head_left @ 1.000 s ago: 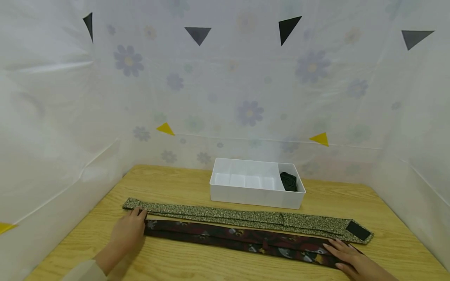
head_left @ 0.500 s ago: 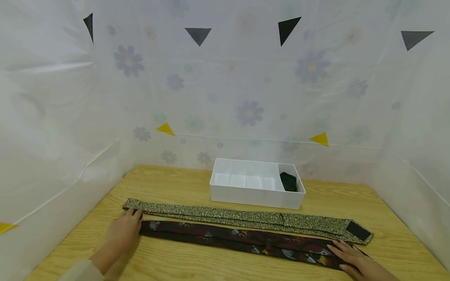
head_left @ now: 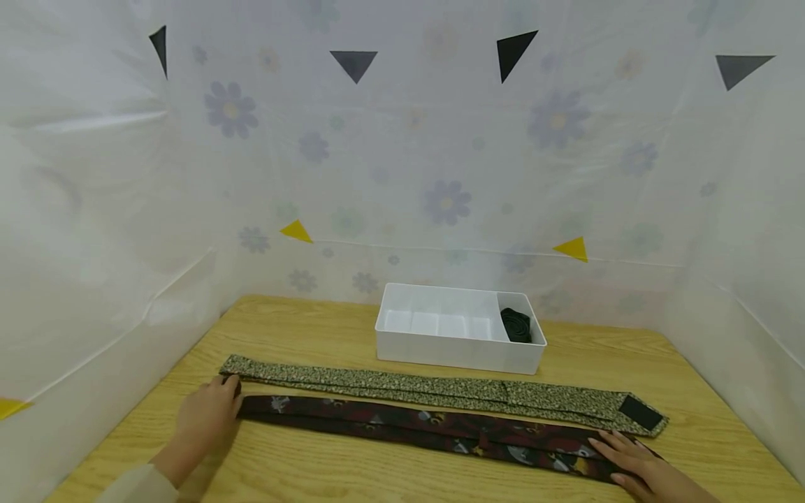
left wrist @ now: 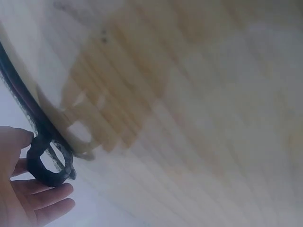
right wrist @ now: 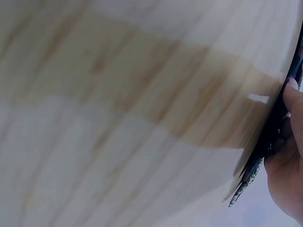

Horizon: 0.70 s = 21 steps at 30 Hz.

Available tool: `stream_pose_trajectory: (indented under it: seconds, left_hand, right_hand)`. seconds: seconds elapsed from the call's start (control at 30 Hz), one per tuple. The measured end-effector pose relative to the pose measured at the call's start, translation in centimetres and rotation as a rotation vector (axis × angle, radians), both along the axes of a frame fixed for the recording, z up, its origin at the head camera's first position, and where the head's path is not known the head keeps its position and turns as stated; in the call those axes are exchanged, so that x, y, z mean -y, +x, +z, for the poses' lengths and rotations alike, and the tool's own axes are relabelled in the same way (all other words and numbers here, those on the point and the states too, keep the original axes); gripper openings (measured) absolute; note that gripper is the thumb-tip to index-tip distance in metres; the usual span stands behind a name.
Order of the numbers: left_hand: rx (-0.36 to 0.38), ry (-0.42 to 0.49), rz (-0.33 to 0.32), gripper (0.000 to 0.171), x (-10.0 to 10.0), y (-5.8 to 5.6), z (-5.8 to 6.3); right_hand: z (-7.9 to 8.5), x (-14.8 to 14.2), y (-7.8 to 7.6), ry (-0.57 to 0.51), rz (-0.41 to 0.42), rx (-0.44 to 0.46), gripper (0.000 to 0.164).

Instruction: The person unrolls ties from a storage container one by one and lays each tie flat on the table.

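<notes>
A dark red and black patterned necktie lies lengthwise, folded double, on the wooden table. Its left end bends into a round loop, which my left hand holds between thumb and fingers. Over the wide right part of the same tie rests my right hand, fingers extended. In the right wrist view the tie runs under that hand. Just behind lies a green-beige patterned necktie, stretched out alongside, with a black patch at its right end.
At the back stands a white divided box. A rolled dark green necktie sits in its right compartment. Pale plastic sheeting with flowers and triangles encloses the table's back and sides.
My left hand has slid left and slightly towards me, drawing the dark tie's looped end with it. My right hand has shifted slightly right. The green-beige tie and the box stay put.
</notes>
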<state>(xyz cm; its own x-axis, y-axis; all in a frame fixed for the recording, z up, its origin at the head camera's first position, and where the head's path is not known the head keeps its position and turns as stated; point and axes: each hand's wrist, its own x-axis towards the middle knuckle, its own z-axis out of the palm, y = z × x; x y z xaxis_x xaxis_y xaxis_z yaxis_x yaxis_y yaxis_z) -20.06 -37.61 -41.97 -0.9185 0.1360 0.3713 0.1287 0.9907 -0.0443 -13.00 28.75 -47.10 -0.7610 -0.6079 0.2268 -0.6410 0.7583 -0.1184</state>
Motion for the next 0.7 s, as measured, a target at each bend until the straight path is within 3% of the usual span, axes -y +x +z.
stream_pose_trajectory:
  seconds: [0.13, 0.27, 0.4, 0.53, 0.7]
  left_hand:
    - [0.063, 0.062, 0.013, 0.026, 0.5, -0.2, -0.1]
    - [0.204, 0.197, 0.073, 0.036, 1.0, -0.6, 0.2]
    - [0.326, 0.319, 0.145, 0.051, 1.6, -1.0, 0.4]
    - [0.366, 0.392, 0.177, 0.068, 2.2, -1.2, 0.4]
    - [0.375, 0.483, 0.184, 0.072, 2.6, -1.2, 0.3]
  right_hand:
    - [0.0, -0.2, 0.1, 0.008, -0.007, -0.012, 0.065]
    - [-0.1, -0.5, 0.1, 0.035, -0.006, -0.064, 0.067]
    - [-0.2, -0.6, 0.1, 0.026, -0.008, -0.053, 0.068]
    - [-0.1, -0.8, 0.2, 0.022, -0.002, -0.040, 0.068]
    - [0.1, -1.0, 0.3, 0.028, -0.001, -0.046, 0.068]
